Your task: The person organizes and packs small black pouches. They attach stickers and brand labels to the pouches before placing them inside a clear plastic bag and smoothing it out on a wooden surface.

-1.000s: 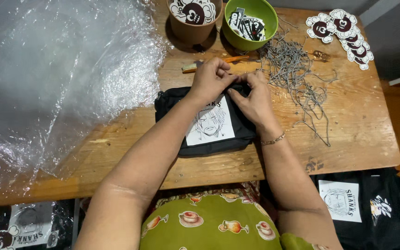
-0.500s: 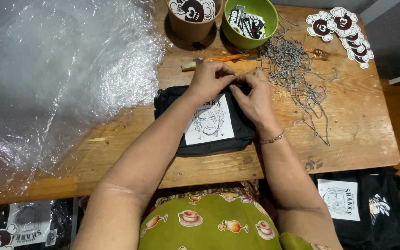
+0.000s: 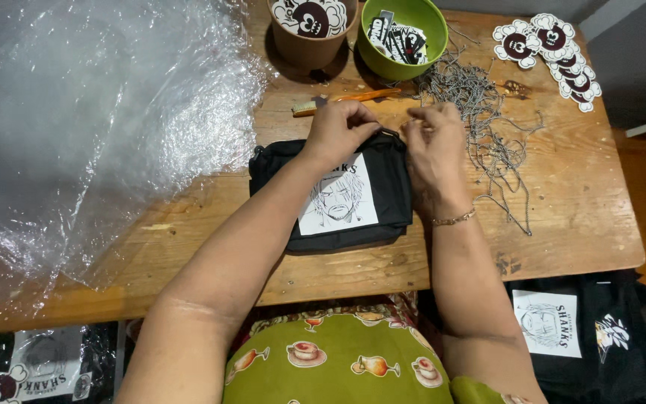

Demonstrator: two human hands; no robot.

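A black pouch (image 3: 383, 187) with a white printed drawing panel lies flat on the wooden table (image 3: 562, 224). My left hand (image 3: 338, 131) pinches the pouch's top edge near the middle. My right hand (image 3: 435, 142) pinches the same top edge at the right corner, fingers curled tightly. What sits between the fingertips is too small to make out. A heap of thin metal ball chains (image 3: 480, 112) lies just right of my right hand.
Crumpled clear plastic wrap (image 3: 91, 120) covers the table's left half. A brown cup (image 3: 312, 34) of round stickers and a green bowl (image 3: 401, 34) of tags stand at the back, an orange cutter (image 3: 345, 99) before them. Die-cut stickers (image 3: 551, 45) lie back right. More black pouches (image 3: 585, 337) sit below the table.
Both hands have shifted slightly apart along the pouch's top edge. The pouch has stayed in place.
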